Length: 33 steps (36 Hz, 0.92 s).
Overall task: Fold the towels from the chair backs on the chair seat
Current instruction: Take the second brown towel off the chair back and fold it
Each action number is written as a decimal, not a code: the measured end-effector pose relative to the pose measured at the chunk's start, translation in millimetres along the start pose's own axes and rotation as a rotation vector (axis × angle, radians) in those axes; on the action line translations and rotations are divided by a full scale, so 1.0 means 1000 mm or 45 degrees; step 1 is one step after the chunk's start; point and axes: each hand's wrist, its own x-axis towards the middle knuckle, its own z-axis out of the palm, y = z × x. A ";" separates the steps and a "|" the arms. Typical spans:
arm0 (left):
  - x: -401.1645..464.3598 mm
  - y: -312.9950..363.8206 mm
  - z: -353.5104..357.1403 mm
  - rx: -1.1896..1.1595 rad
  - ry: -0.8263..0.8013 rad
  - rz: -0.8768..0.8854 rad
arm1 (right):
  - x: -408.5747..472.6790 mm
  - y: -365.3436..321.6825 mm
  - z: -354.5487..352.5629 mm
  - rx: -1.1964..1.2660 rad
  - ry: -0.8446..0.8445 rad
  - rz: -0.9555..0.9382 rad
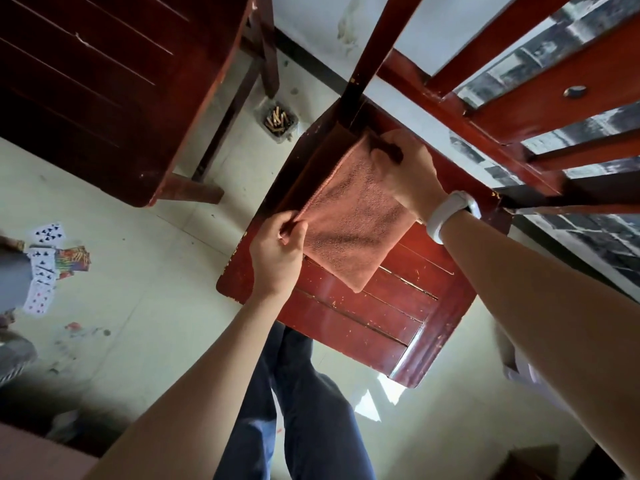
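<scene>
A pink towel lies folded into a rectangle on the red wooden chair seat, near the seat's back left corner. My left hand pinches the towel's near left corner. My right hand, with a white band on the wrist, pinches the far corner by the chair's back post. The slatted chair back rises at the upper right with no towel showing on it.
A second dark red chair stands at the upper left. Playing cards lie scattered on the pale floor at the left. A small container of stubs sits on the floor behind the seat. My legs are below the seat's front edge.
</scene>
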 end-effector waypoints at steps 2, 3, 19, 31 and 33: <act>0.002 -0.004 -0.001 -0.064 0.046 -0.057 | 0.004 -0.004 0.004 0.005 0.011 -0.030; 0.003 -0.005 -0.001 -0.064 0.080 -0.085 | 0.006 -0.005 0.007 0.009 0.008 -0.042; 0.031 -0.020 0.003 0.211 0.207 -0.199 | 0.031 -0.007 0.041 -0.359 0.118 -0.085; 0.023 -0.012 0.009 1.023 -0.316 0.780 | -0.043 0.034 0.056 -0.923 0.372 -0.645; 0.027 -0.018 0.014 1.091 -0.427 0.777 | -0.045 0.047 0.061 -0.993 0.316 -0.513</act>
